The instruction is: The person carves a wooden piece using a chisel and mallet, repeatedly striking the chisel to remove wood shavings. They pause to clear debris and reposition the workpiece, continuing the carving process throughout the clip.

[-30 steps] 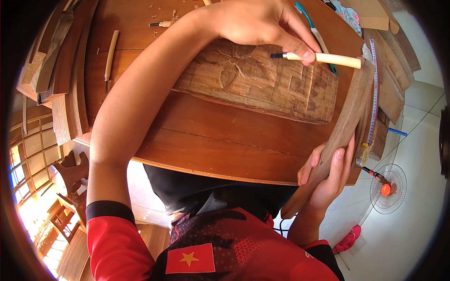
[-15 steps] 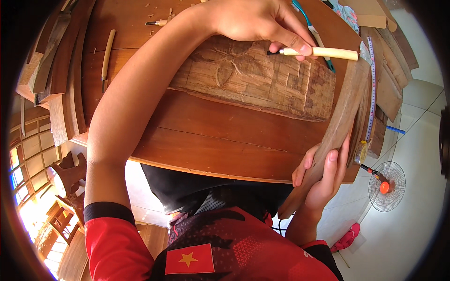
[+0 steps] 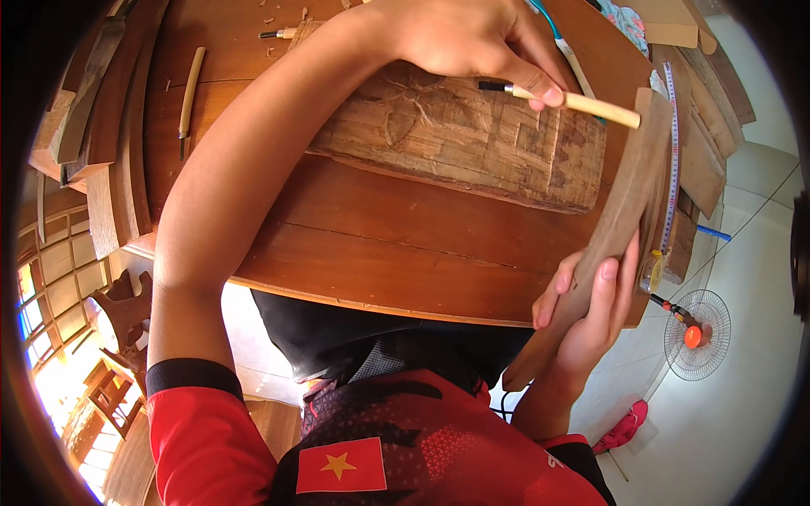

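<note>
My left hand [image 3: 481, 46] reaches across the table and pinches a carving chisel [image 3: 603, 110] by its pale wooden handle. The chisel's dark blade end points left, over a carved wooden board [image 3: 472, 152] with a flower relief and stepped lines. At the right, my right hand [image 3: 591, 308] is wrapped round a long curved wooden stick [image 3: 624, 185], which slants from the table's right side down toward my body. The butt of the chisel handle overlaps the stick's upper end; I cannot tell whether they touch.
On the wooden table [image 3: 371, 261] lie a second chisel [image 3: 191, 101], another dark-tipped tool [image 3: 274, 34] and a teal-and-white toothbrush [image 3: 574, 63]. A measuring tape [image 3: 672, 160] runs beside wood planks [image 3: 696, 152] at right. More planks [image 3: 118, 126] are stacked left. A fan [image 3: 696, 336] stands beyond.
The chisel has tilted, its butt end dropping lower and its blade end rising slightly. The stick in my right hand has shifted a little to the right.
</note>
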